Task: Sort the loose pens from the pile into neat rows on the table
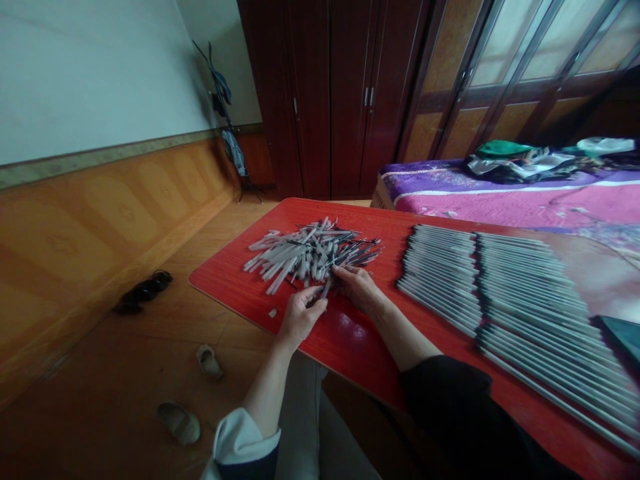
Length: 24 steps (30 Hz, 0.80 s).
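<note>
A pile of short, translucent whitish strips point(287, 257) mixed with thin dark pieces point(357, 252) lies on the red table point(260, 300). At the near edge of this pile, my left hand point(300, 317) pinches the lower end of one slim pale strip point(327, 288) between thumb and fingers. My right hand point(361, 288) is closed at the strip's upper end, its fingertips against the pile. Whether it grips the strip or another small piece is hidden. A small pale scrap point(273, 312) rests left of my left hand.
Two rows of long grey rods with black ends point(443, 270) cover the table's right side, with a dark flat object point(620, 340) beyond. A bed point(445, 180) with clothes stands behind. Shoes point(179, 423) are on the floor; a coat rack point(233, 147) stands in the corner.
</note>
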Each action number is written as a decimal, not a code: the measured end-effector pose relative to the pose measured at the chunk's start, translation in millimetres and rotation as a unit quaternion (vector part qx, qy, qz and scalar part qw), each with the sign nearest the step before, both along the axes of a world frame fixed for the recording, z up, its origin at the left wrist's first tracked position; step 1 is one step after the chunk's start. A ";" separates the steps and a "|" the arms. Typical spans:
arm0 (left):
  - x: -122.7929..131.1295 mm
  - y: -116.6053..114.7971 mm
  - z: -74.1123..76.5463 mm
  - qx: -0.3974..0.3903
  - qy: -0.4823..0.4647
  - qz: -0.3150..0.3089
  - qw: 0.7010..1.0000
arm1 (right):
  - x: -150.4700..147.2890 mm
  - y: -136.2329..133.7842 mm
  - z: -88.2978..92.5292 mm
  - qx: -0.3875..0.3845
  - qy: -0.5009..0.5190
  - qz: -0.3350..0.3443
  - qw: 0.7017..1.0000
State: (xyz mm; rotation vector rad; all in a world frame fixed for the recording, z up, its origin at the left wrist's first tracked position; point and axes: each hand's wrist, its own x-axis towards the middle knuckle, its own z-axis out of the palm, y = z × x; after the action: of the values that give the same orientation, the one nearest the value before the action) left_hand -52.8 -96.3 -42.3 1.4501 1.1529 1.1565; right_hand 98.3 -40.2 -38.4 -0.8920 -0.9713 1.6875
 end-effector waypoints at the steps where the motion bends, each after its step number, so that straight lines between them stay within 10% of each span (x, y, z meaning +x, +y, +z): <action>1: 0.1 -0.3 0.6 -0.002 0.001 0.001 1.000 | 0.0 0.0 -0.2 0.002 0.003 0.003 1.000; 19: 0.2 -0.4 0.0 0.004 0.020 -0.003 1.000 | -2.6 3.8 -10.2 0.022 -0.025 -0.021 0.999; 24: 0.0 -0.1 0.1 0.006 0.008 -0.001 1.000 | -4.4 -6.6 3.9 0.157 -0.240 -0.116 0.951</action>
State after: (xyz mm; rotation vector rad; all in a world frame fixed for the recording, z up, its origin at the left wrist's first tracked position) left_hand -52.8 -96.4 -42.2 1.4716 1.1572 1.1556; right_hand 94.0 -46.8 -34.4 -1.1724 -1.3537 1.0934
